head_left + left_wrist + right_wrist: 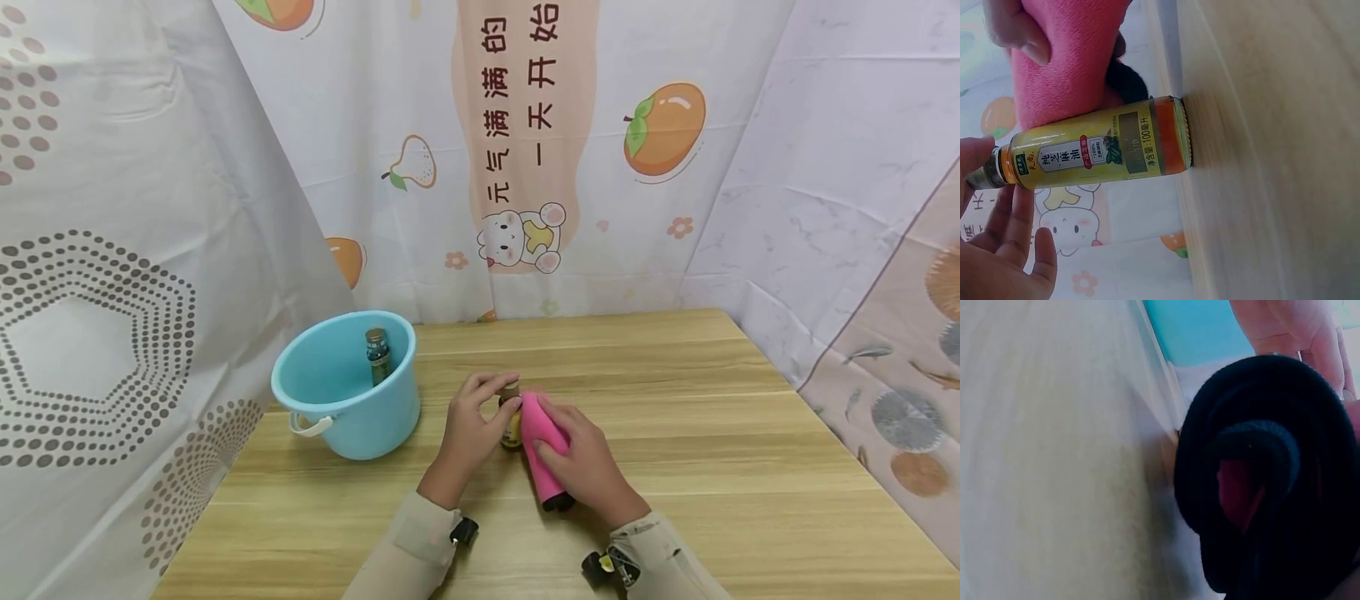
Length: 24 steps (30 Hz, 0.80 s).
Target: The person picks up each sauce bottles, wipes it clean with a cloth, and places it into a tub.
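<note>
A small sesame oil bottle (1079, 153) with a yellow label stands upright on the wooden table. The thumb and fingers of my left hand (472, 422) pinch it at the cap and neck. My right hand (585, 460) grips a rolled pink cloth (542, 442) of fuzzy fabric, whose upper part lies against the bottle's side in the left wrist view. The cloth's black lower end (1260, 444) faces the right wrist camera, showing its rolled layers with pink inside. My right fingers are mostly hidden behind the cloth.
Left of my hands stands a light blue bucket (375, 421) with a white handle (311, 427). Inside it leans another dark bottle (378, 354) with a brownish cap. A printed curtain (420, 83) hangs behind the wooden table (675, 400).
</note>
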Motion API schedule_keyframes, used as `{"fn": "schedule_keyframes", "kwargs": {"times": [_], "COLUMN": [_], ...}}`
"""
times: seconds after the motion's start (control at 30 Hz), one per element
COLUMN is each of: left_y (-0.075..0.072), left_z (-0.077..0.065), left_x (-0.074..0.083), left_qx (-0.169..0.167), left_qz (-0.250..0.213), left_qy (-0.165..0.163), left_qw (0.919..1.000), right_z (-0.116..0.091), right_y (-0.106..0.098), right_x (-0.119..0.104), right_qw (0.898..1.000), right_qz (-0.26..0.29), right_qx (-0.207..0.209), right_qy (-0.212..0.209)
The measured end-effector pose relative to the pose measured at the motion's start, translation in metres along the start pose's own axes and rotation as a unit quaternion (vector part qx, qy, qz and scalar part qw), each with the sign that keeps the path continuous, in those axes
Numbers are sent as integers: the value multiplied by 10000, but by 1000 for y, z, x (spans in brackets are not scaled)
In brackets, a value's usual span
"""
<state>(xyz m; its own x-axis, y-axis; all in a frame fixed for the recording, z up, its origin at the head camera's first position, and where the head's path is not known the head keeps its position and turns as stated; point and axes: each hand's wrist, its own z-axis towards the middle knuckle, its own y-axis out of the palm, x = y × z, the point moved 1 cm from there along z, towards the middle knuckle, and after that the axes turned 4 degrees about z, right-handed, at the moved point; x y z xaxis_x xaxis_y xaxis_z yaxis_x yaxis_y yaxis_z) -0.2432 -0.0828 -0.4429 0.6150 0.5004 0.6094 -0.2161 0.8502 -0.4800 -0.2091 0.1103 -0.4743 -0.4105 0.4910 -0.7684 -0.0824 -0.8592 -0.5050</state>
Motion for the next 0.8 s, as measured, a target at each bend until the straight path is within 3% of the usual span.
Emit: {"fn": "schedule_keyframes", "kwargs": {"times": [0.37, 0.8], "left_y": [1, 2], "left_z": [0, -1], "left_x": [-1, 0], "left_qx": [18, 145], "left_qz": [-8, -18], "left_qy": [22, 157], "left_qw": [10000, 9998], "right_z": [0, 1], "right_y": [1, 3], "right_x": [1, 2], "right_qw": [9972, 9959], "right_qz": [-274, -407], "right_qx": [-391, -502], "right_qy": [573, 640]}}
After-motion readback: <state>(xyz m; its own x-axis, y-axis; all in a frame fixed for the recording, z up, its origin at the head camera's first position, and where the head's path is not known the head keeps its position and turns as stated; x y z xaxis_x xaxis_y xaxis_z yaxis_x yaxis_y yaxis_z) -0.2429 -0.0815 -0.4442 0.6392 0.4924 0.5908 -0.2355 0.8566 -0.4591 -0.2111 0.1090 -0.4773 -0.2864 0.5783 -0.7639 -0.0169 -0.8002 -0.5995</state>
